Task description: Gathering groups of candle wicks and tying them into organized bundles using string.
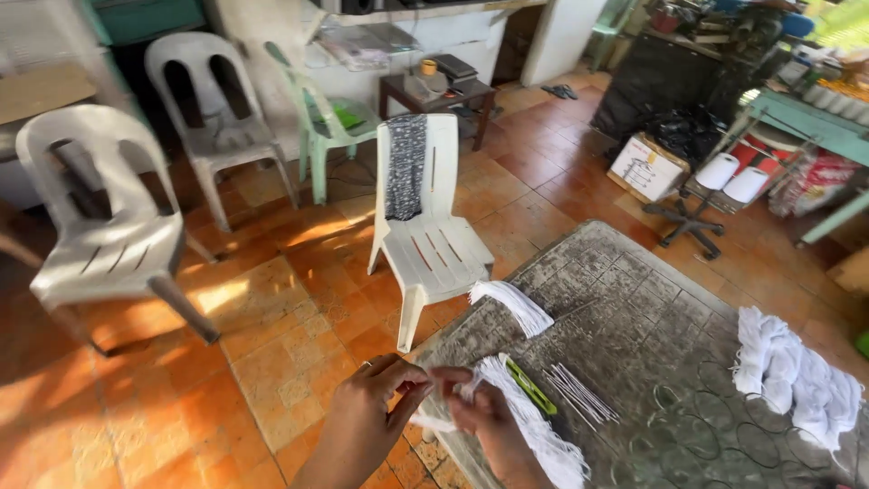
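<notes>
At the near edge of the grey patterned table, the left hand and the right hand meet, both pinching a bunch of white strings with closed fingers. The strings hang over the right hand and trail down. A green tool lies just beside them. Another white tassel rests near a white plastic chair. A heap of white yarn sits well apart.

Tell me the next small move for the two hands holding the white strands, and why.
Probably draw the pinched strands taut between the left hand and the right hand. Both pinch a few white strands pulled from the white bundle at the table's edge, and they look slack.
</notes>
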